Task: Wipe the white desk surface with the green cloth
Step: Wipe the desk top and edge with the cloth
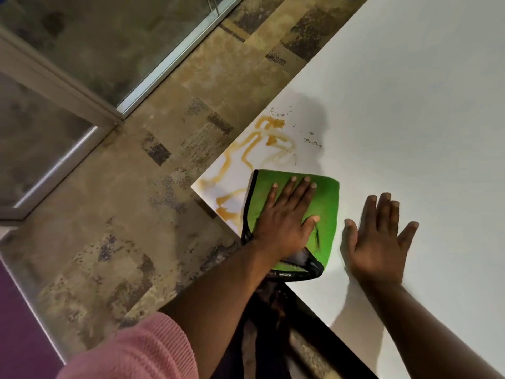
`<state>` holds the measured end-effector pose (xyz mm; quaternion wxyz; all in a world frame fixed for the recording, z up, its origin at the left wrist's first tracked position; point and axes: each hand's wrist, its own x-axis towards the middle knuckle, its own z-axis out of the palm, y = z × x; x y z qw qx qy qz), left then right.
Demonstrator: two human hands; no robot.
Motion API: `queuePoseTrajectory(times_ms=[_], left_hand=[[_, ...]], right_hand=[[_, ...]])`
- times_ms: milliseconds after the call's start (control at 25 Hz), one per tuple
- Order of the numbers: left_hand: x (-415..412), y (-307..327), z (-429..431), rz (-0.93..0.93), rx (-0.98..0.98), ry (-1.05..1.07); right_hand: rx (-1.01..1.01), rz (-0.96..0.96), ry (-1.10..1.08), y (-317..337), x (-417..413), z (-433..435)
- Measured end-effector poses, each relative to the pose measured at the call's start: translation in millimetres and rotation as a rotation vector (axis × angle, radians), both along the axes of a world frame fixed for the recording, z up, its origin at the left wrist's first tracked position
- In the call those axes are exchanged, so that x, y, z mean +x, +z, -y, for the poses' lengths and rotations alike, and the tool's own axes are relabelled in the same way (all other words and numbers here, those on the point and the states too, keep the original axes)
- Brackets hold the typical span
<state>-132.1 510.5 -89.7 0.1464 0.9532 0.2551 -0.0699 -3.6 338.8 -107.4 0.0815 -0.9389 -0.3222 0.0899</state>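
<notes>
**Green cloth pressed flat at the desk corner, spill just beyond it**

Green cloth [325, 209], folded with a black trim, lies near the corner of the white desk [423, 119], its near end hanging a touch over the edge. The left hand [284, 222] is on top of it, palm down, fingers spread and stretched out flat, pressing rather than pinching; nothing is clasped. Beside it, the right hand [378, 239] sits flat on bare desk, fingers splayed, empty, close to the cloth's right edge but not touching it.

Look beyond the cloth: an orange-brown spill [262, 140] loops across the corner in thin streaks, running along the cloth's left edge and up past its far side. Farther on, dark crumbs [281, 112] are scattered over the white surface, with a few more specks to the right.

A pink sleeve [136, 351] shows at the bottom left, above the mottled tan floor [109, 214].
</notes>
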Motion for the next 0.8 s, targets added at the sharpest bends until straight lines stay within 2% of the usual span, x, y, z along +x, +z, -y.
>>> queuePoseTrajectory(times_ms=[120, 200, 320, 640, 800], left_hand=[[-10, -4, 19, 0.014, 0.029, 0.156], [-32, -5, 53, 0.017, 0.028, 0.245], [-53, -2, 77, -0.002, 0.001, 0.283], [-13, 0, 26, -0.018, 0.024, 0.348], [-33, -8, 91, 0.057, 0.038, 0.553]], right_hand=[[-0.028, 0.028, 0.276, 2, 8, -9], [-0.033, 0.021, 0.386, 3, 12, -23], [-0.025, 0.022, 0.379, 2, 10, -34], [0.013, 0.023, 0.389, 2, 9, -33], [0.004, 0.019, 0.394, 0, 8, -33]])
